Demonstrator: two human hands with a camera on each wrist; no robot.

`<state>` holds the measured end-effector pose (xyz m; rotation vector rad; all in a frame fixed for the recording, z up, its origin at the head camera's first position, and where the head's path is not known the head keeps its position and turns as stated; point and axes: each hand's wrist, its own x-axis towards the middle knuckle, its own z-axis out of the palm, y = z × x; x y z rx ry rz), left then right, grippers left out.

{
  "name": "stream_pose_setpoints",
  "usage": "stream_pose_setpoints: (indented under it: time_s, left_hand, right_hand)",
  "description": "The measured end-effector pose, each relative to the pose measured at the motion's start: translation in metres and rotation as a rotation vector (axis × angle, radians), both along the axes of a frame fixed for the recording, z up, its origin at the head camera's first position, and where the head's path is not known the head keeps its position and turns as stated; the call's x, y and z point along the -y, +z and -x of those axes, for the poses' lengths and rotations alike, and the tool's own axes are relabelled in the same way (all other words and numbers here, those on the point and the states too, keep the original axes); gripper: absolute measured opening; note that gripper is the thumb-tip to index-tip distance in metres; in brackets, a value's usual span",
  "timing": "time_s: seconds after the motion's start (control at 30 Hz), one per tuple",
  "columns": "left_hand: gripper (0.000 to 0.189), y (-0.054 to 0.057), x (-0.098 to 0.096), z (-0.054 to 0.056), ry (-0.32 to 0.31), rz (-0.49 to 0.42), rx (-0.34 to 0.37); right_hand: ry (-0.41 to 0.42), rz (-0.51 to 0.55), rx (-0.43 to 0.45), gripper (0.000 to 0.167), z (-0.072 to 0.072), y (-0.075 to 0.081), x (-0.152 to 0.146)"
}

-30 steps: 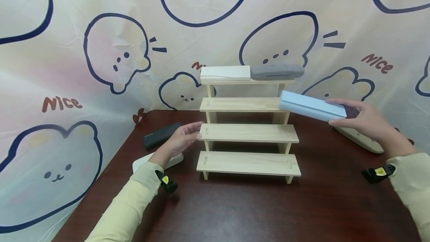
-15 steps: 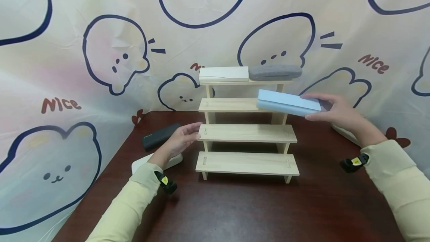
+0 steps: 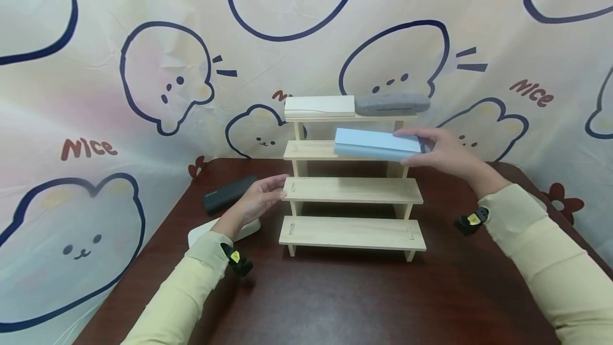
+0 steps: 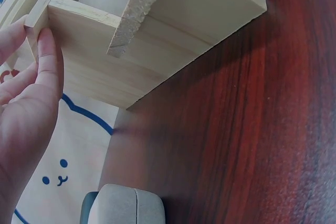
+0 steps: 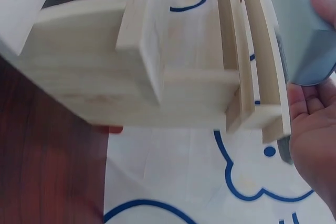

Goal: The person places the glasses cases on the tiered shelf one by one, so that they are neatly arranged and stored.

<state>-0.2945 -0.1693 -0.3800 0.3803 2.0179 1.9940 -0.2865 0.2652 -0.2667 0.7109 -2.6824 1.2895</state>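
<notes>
My right hand [image 3: 438, 148] grips the right end of a light blue glasses case [image 3: 373, 142], thumb and fingers on opposite sides. The case overlaps the second-highest board of a four-step wooden display stand [image 3: 351, 189] in the head view. Seen from the right wrist, the blue case [image 5: 302, 30] is beside the upper boards. My left hand [image 3: 258, 198] pinches the left end of the stand's third board from the top; in the left wrist view its fingertips [image 4: 46, 40] meet the board's edge. On the top board lie a white case [image 3: 320, 105] and a grey fabric-like case [image 3: 392, 103].
Left of the stand, a dark case [image 3: 227, 196] and a whitish case [image 3: 249, 229] lie on the dark red-brown table [image 3: 335, 297], the whitish one partly behind my left forearm. A cartoon-printed cloth [image 3: 287, 63] hangs close behind the stand.
My right hand has carried the light blue glasses case leftward, from beside the stand's right edge to in front of the second-highest board. My left hand has stayed at the board's end.
</notes>
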Motion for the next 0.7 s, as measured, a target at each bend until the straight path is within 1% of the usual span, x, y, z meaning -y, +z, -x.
stream_pose_setpoints:
  time_s: [0.1, 0.3, 0.47, 0.7]
  left_hand:
    - [0.056, 0.000, 0.000, 0.000, 0.006, -0.006, 0.005]
    - [0.057, 0.000, 0.001, 0.000, 0.004, -0.004, 0.004]
    - [0.058, -0.001, 0.001, 0.001, -0.002, -0.006, 0.003]
    - [0.060, 0.001, 0.001, -0.001, -0.009, -0.010, 0.008]
  right_hand:
    - [0.020, -0.005, -0.012, 0.060, 0.007, 0.000, 0.009]
    - [0.045, 0.005, 0.010, 0.062, 0.018, 0.001, 0.025]
    - [0.037, -0.003, 0.013, 0.064, 0.025, 0.001, 0.036]
    - [0.033, 0.030, 0.032, 0.065, 0.032, 0.005, 0.056]
